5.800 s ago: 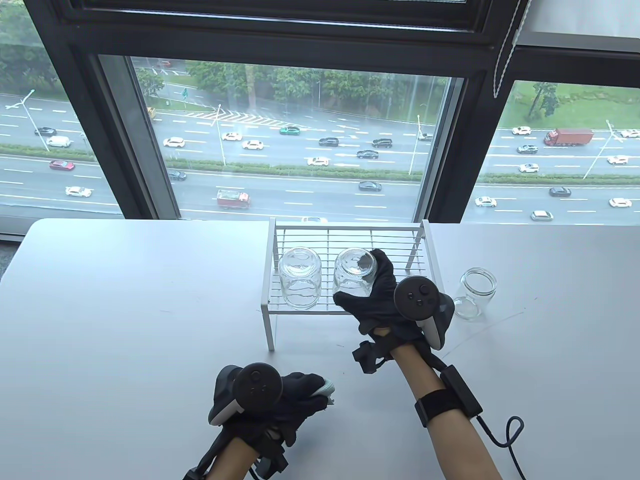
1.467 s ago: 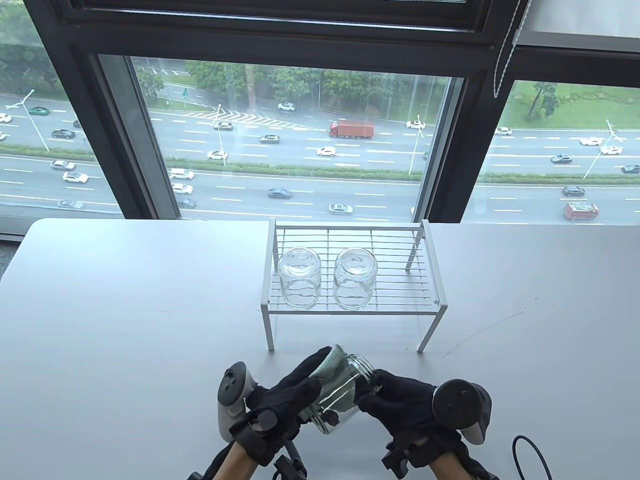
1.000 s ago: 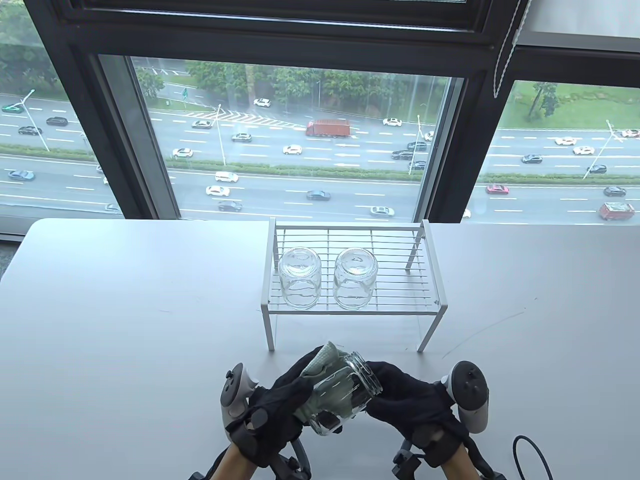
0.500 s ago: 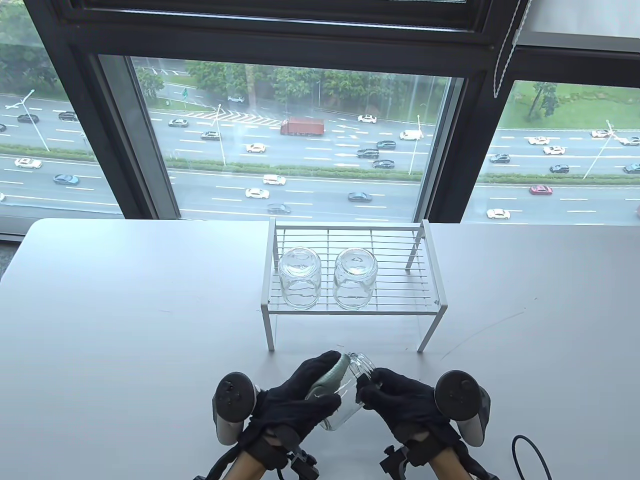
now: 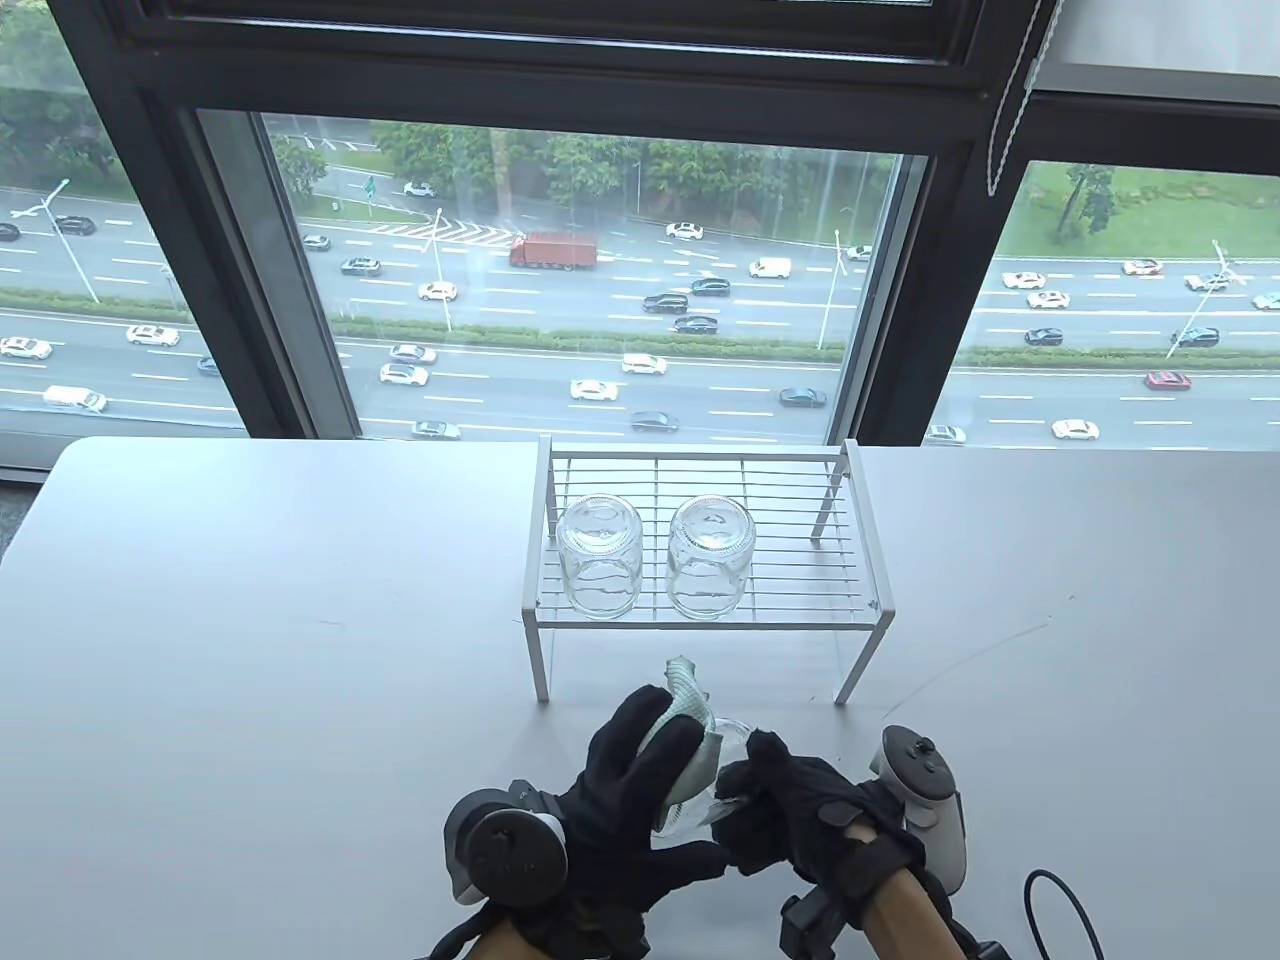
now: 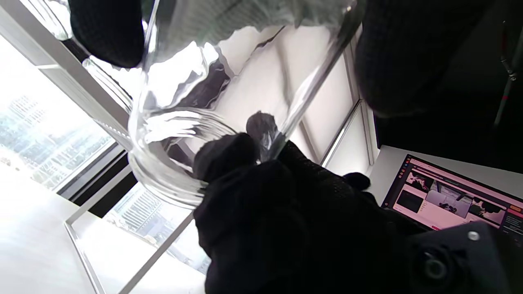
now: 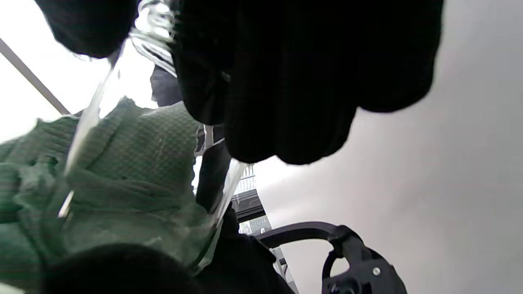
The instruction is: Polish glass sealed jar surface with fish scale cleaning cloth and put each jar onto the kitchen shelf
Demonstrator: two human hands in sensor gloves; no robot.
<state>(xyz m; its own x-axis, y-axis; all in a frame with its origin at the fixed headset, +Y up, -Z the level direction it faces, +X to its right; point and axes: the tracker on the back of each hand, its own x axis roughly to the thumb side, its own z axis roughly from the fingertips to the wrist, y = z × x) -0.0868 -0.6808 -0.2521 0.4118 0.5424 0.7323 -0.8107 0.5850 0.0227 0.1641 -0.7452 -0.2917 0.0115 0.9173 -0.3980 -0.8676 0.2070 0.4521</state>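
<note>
Both hands around jar

A clear glass jar is held above the table's near edge, tipped on its side, mouth toward the right hand, which grips its rim. A pale green waffle-textured cloth wraps over its upper side, pressed there by the left hand. Two more clear jars, one beside the other, stand upside down on the white wire shelf, toward its left end.
</note>
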